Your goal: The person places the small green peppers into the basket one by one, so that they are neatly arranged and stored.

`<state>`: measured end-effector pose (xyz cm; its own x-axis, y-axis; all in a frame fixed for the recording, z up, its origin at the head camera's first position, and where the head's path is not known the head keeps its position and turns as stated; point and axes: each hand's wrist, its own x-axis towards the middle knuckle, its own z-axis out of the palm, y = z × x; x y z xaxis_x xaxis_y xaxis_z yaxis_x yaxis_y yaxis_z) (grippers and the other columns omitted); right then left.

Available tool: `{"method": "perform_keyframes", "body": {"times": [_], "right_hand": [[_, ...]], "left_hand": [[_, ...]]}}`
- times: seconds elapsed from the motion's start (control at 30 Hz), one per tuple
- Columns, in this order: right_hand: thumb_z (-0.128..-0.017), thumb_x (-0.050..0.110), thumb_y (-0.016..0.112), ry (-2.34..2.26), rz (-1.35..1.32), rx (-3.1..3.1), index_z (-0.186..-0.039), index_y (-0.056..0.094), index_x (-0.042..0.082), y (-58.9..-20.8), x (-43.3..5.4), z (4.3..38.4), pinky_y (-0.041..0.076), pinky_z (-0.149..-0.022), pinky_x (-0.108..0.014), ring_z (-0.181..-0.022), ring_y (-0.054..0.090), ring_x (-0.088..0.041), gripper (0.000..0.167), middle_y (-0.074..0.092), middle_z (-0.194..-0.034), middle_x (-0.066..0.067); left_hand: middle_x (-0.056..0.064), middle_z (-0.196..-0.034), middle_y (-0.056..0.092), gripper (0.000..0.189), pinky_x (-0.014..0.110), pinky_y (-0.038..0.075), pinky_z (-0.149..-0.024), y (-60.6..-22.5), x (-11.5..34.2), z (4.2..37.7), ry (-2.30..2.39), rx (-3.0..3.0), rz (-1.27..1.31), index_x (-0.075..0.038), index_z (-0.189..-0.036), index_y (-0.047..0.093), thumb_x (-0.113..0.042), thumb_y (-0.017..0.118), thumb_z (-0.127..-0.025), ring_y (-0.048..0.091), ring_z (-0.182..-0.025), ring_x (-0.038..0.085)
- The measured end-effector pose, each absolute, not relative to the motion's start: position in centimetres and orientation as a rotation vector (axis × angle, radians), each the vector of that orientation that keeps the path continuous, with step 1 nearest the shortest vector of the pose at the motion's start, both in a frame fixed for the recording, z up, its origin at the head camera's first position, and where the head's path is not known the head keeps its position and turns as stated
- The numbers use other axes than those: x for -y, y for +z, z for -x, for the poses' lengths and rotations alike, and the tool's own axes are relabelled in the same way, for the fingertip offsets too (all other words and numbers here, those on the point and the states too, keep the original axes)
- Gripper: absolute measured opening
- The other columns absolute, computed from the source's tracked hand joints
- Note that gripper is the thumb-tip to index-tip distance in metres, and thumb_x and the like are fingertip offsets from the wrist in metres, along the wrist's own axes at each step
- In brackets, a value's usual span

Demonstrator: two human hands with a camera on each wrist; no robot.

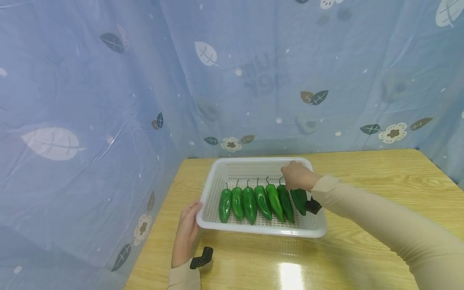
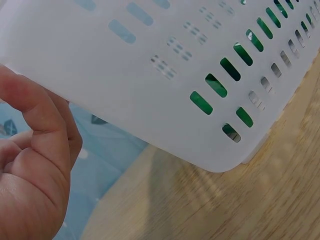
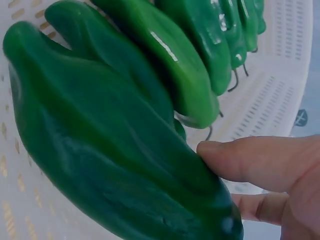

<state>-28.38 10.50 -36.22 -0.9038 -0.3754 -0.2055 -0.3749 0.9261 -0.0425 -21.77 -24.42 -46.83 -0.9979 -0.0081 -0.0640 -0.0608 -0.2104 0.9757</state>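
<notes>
A white plastic basket (image 1: 261, 230) with slotted walls holds several green chili peppers (image 1: 249, 203) lying side by side in a row, stems toward the far wall. My left hand (image 1: 189, 221) grips the basket's left rim; the left wrist view shows curled fingers (image 2: 47, 115) at the edge of the white wall. Over the basket's right end, my right hand (image 1: 299, 175) pinches a dark green chili pepper (image 3: 115, 150) near its stem end, between thumb (image 3: 250, 157) and fingers. That pepper is the rightmost of the row, and the hand covers its top in the head view.
Under the basket is a wooden table (image 1: 366, 177). A blue curtain (image 1: 261, 100) printed with leaves and flowers hangs along the back and left side. A black wrist camera mount (image 1: 201, 258) sits at the left wrist, near the table's surface.
</notes>
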Motion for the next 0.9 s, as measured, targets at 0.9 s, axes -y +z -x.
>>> {"method": "perform_keyframes", "body": {"times": [0.9], "right_hand": [[-0.081,0.004,0.061,-0.030,0.490,-2.771,-0.068,0.056,0.008,-38.3,-10.7,29.4,0.036,-0.050,-0.023,-0.057,0.042,-0.015,0.014,0.051,-0.064,-0.003]], "left_hand": [[0.014,-0.125,0.055,0.044,0.033,0.053,-0.092,-47.0,24.4,21.8,2.444,-1.968,0.077,0.010,-0.132,0.042,-0.017,0.047,-0.098,0.059,-0.112,0.021]]}}
